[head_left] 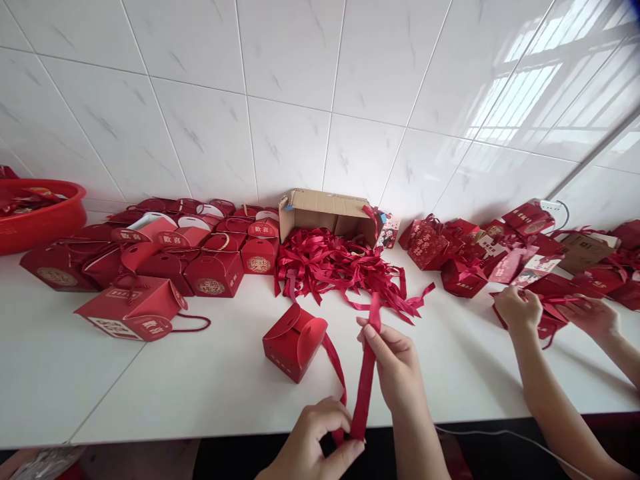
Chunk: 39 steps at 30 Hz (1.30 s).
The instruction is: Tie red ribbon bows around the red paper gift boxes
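Near the table's front edge, my left hand (325, 437) pinches the lower part of a red ribbon (365, 383). Above and to the right of it, my right hand (395, 360) grips the same ribbon near its upper end, thumb on top. Between the two hands the ribbon runs taut. Another stretch of ribbon curves from my left hand up to a small closed red box (294, 341), which stands on the white table in front of my hands. Behind that box lies a tangled heap of red ribbons (335, 267), spilling from an open cardboard box (325, 200).
Rows of red gift boxes (213, 273) stand at the left, with one box (133, 310) lying in front. A red basin (45, 217) is at the far left. At the right, another person's hands (520, 310) work at a red box beside more boxes (465, 273). A tiled wall rises behind.
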Motion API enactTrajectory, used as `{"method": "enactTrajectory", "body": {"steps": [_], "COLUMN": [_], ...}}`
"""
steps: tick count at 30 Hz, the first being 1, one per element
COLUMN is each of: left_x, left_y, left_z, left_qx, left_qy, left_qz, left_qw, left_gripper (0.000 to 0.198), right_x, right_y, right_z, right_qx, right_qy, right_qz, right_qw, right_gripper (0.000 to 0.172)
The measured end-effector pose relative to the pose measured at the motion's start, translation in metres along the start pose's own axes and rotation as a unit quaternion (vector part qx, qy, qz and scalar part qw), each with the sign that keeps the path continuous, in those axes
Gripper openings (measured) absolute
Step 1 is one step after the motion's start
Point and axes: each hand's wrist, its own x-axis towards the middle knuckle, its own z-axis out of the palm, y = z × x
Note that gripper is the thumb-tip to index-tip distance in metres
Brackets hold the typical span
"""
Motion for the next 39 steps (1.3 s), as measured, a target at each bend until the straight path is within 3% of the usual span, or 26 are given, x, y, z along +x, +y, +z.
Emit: {"method": "enactTrajectory", "body": {"steps": [5, 6, 8, 11, 13, 17, 22, 31, 39], "left_x": [-0.008, -0.01, -0.013, -0.006, 0.005, 0.028, 0.04, 0.047, 0.045], "left_y": [-0.019, -0.017, -0.011, -0.003, -0.004, -0.011, -0.012, -0.006, -0.009], "left_z": [0.012, 0.01, -0.002, -0.034, -0.059, -0.089, -0.091, -0.092, -0.093], "left_qx": [-0.01, 0.009, 0.064, 0.166, 0.252, 0.329, 0.352, 0.389, 0.386], "left_qy": [0.013, 0.047, 0.168, 0.365, 0.403, 0.327, 0.265, 0.268, 0.257], "left_qz": [0.034, 0.044, 0.054, 0.073, 0.084, 0.06, 0.056, 0.086, 0.089], "left_qw": [0.999, 0.998, 0.982, 0.913, 0.876, 0.884, 0.896, 0.877, 0.881], "left_gripper": [0.014, 0.011, 0.01, 0.011, 0.015, 0.019, 0.026, 0.026, 0.028], "right_x": [0.012, 0.014, 0.016, 0.019, 0.021, 0.024, 0.025, 0.023, 0.02], "right_y": [0.001, 0.003, 0.007, 0.013, 0.018, 0.026, 0.027, 0.028, 0.034], "right_z": [-0.008, -0.009, -0.008, -0.003, 0.004, 0.02, 0.03, 0.035, 0.027], "right_qx": [-0.044, -0.048, -0.049, -0.026, 0.002, 0.062, 0.098, 0.114, 0.113], "right_qy": [0.015, 0.007, -0.026, -0.113, -0.169, -0.255, -0.283, -0.298, -0.299], "right_qz": [0.013, 0.019, 0.037, 0.085, 0.121, 0.201, 0.26, 0.262, 0.255], "right_qw": [0.999, 0.999, 0.998, 0.99, 0.978, 0.944, 0.918, 0.911, 0.913], "right_gripper": [0.032, 0.035, 0.04, 0.041, 0.041, 0.045, 0.044, 0.04, 0.041]}}
